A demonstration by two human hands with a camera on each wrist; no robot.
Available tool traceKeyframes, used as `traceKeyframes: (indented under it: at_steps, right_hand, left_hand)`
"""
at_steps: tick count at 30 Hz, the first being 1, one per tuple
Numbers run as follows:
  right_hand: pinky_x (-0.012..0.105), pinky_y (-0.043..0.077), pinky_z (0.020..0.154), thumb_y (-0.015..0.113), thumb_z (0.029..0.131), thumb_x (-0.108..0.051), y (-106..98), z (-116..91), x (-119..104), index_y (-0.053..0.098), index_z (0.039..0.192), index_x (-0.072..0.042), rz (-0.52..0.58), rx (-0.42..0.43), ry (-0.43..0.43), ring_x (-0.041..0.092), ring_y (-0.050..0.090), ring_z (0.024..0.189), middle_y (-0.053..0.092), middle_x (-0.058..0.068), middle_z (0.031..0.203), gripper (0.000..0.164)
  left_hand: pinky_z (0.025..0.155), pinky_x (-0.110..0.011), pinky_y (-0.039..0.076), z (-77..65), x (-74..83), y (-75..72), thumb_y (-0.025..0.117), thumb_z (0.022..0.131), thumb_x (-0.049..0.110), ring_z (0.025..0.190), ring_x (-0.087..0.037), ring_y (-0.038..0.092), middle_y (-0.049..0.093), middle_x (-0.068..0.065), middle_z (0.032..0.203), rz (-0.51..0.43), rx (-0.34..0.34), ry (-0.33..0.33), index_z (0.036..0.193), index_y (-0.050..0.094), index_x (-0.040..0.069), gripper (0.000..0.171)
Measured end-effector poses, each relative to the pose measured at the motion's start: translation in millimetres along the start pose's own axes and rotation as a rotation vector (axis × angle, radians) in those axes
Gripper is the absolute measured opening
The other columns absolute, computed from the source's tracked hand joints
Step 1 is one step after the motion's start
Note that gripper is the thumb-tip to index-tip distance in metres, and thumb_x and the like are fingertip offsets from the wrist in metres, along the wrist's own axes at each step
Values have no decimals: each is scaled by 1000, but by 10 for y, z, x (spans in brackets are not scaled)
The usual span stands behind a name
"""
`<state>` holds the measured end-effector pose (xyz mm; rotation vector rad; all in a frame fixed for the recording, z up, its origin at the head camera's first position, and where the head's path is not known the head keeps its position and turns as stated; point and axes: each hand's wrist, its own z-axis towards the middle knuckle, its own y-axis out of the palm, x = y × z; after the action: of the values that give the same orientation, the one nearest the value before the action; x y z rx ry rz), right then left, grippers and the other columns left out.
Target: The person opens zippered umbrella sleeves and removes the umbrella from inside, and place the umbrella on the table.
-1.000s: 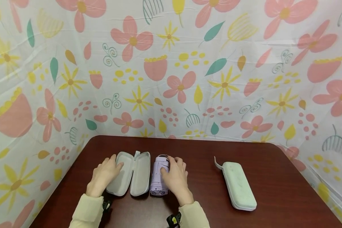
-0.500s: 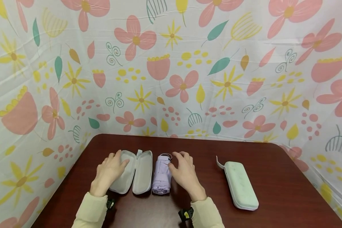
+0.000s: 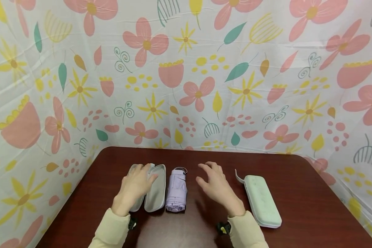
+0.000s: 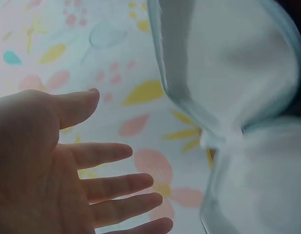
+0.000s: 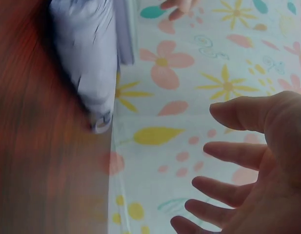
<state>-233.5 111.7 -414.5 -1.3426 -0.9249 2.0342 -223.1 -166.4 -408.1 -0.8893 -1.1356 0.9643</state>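
Observation:
An unzipped hard case (image 3: 156, 191) with a pale grey lining lies spread on the table, its left half mostly hidden under my left hand (image 3: 134, 186). That hand hovers above the case with its fingers extended and holds nothing; the left wrist view shows the case lining (image 4: 228, 53) apart from the fingertips. Just right of the case lies a folded lilac umbrella (image 3: 176, 191) with a thin wrist loop at its far end. My right hand (image 3: 217, 182) is held to the right of the umbrella, fingers spread and slightly bent, with nothing in it.
A closed mint-green case (image 3: 261, 201) with a strap loop lies at the right, beyond my right hand. The dark reddish-brown table (image 3: 204, 227) ends at a floral curtain (image 3: 186, 86) at the back and left. Each wrist wears a small black strap device.
My right hand has let go of the umbrella and moved right, away from it. My left hand has shifted right over the open case. The umbrella and both cases stay put.

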Motion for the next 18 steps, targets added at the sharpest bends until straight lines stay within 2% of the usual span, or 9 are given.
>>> traceKeyframes:
  at_steps: [8, 12, 14, 18]
  right_hand:
    - [66, 33, 95, 69, 91, -18, -271, -47, 311, 58, 133, -5, -149, -8, -110, 42, 40, 124, 46, 23, 134, 46]
    - [60, 38, 94, 68, 92, -17, -421, -73, 444, 57, 133, -3, -138, -31, -117, 43, 41, 123, 46, 24, 134, 45]
    - [57, 40, 93, 68, 92, -17, -500, -89, 513, 57, 133, -3, -135, -42, -117, 42, 41, 123, 46, 24, 133, 45]
    - [50, 44, 84, 67, 93, -15, -666, -119, 664, 57, 132, -1, -139, -52, -133, 37, 47, 109, 48, 24, 131, 43]
  left_hand:
    - [85, -57, 47, 75, 402, 116, 57, 97, 42, 118, -39, 54, 55, -21, 129, 4, 0, 91, 136, 56, 5, 54]
    - [89, -54, 46, 104, 593, 171, 57, 97, 44, 116, -37, 56, 57, -20, 128, 22, 1, 138, 135, 56, 6, 54]
    - [90, -54, 45, 114, 684, 201, 56, 97, 45, 119, -37, 54, 56, -19, 130, 13, -19, 147, 137, 55, 6, 55]
    - [90, -54, 46, 124, 847, 266, 54, 98, 46, 123, -36, 51, 53, -18, 134, -25, -75, 159, 139, 53, 7, 57]
